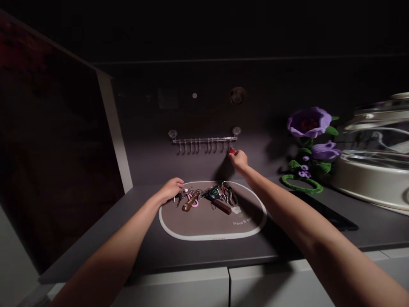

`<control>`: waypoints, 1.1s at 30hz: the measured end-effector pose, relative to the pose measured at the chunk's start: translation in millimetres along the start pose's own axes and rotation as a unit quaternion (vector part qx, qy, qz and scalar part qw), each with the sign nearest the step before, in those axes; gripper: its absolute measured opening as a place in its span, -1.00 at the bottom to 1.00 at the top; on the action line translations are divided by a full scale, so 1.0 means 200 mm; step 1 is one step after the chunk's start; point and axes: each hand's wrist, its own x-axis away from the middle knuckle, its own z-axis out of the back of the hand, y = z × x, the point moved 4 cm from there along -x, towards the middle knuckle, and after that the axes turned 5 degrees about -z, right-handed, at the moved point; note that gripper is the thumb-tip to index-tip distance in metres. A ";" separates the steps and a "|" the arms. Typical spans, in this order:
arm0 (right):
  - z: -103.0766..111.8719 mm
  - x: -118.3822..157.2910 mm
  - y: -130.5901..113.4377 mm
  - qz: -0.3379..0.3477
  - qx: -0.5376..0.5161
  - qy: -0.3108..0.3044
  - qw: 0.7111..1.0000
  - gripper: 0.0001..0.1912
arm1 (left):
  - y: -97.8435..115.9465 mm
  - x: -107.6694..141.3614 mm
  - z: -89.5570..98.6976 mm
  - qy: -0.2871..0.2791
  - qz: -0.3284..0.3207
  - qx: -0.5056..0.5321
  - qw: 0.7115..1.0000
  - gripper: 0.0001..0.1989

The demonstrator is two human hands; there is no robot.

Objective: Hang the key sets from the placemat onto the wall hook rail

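Note:
My right hand is raised at the right end of a clear hook rail, pinching a small red object just under the last hooks. What kind of thing it is, I cannot make out. Low at the left edge of an oval mat, my left hand has its fingers curled beside a pile of keys; a thin metal piece shows beneath it. Within the pile are a black car key fob, a brown bar-shaped tag, a brown keychain and a dark braided loop.
Purple artificial flowers with a green ring base stand at the right. Beside them is a large cream appliance with a clear cover. A flat black tablet-like slab lies on the grey countertop. A dark panel borders the left.

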 end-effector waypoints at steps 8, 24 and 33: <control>0.12 -0.07 -0.05 0.034 -0.068 0.090 0.993 -0.77 | -0.03 -0.01 0.07 0.013 0.024 0.098 0.995 -0.65; 0.21 0.10 -0.10 0.133 -0.121 0.004 0.984 -0.73 | 0.04 0.03 0.06 -0.058 0.003 0.167 0.984 -0.72; 0.15 0.34 0.14 0.142 0.186 -0.162 0.959 -0.84 | 0.08 0.07 0.06 -0.021 -0.040 0.194 0.980 -0.73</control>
